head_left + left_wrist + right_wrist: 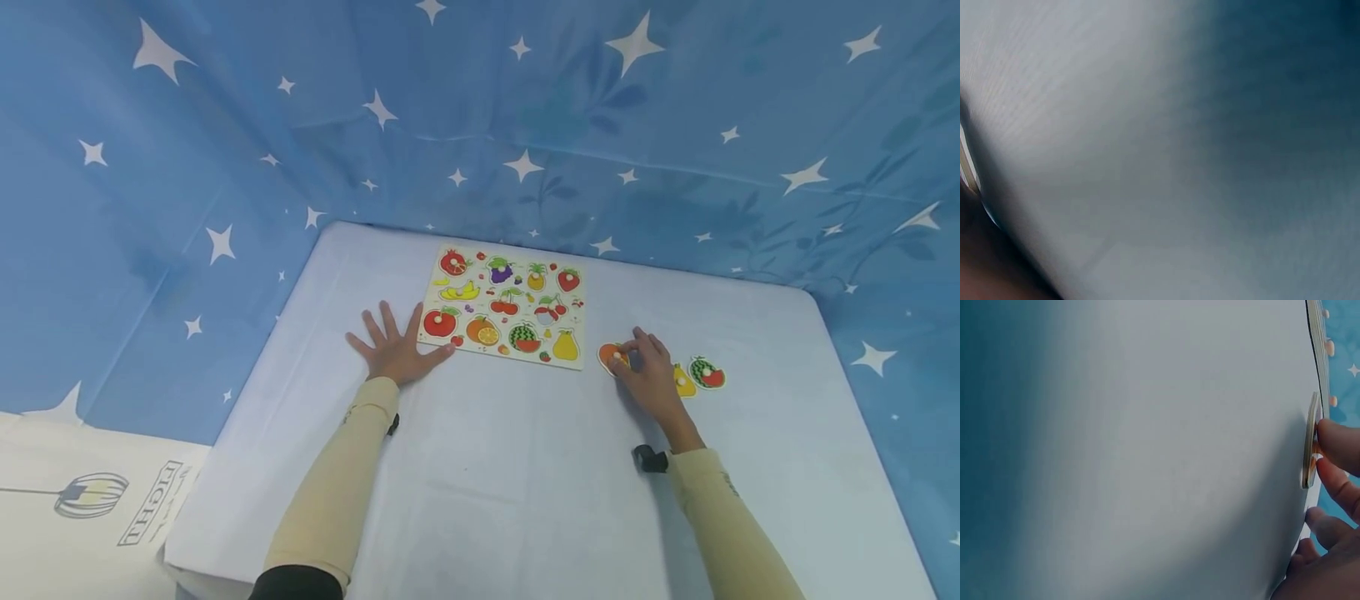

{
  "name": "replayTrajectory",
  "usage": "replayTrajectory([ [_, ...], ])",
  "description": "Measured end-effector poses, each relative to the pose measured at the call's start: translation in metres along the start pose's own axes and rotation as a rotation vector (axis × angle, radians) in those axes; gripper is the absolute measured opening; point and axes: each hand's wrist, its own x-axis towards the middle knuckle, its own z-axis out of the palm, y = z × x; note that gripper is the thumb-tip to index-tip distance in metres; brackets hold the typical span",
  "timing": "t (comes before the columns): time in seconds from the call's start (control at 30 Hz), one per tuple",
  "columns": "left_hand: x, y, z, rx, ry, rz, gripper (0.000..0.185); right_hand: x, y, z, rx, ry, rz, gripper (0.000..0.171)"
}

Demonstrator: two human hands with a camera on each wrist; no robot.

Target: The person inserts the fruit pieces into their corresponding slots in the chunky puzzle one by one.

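Note:
My left hand (397, 354) lies with its fingers spread on the white tabletop, at the near left corner of a fruit peg puzzle board (510, 354). The left wrist view is mostly blurred cloth. To the right of the board, my right hand (648, 375) pinches the knob of an orange-fruit puzzle piece (609, 354) between thumb and finger. The piece (1310, 444) shows edge-on in the right wrist view, close to the table. Just beyond that hand lie a pear piece (684, 383), partly covered by it, and a watermelon piece (707, 373).
The board bears several colourful fruits, some with knobs. A white cloth (480, 517) covers the table. Behind it hangs a blue curtain (480, 100) with white stars. A cream printed cloth (45, 558) sits at the lower left.

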Motion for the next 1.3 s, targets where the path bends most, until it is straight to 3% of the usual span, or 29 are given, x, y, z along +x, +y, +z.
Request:
replayTrajectory([
  [0.5, 0.007, -0.005, 0.009, 0.002, 0.03, 0.019, 0.115, 0.003, -0.009, 0.004, -0.024, 0.069, 0.003, 0.017],
  [1.0, 0.009, -0.005, 0.01, 0.011, 0.039, 0.015, 0.114, 0.005, -0.023, 0.002, 0.017, 0.097, 0.067, 0.018],
  [1.3, 0.008, -0.005, 0.01, 0.02, 0.039, 0.01, 0.113, 0.009, -0.034, 0.008, 0.016, 0.095, 0.051, 0.019],
])
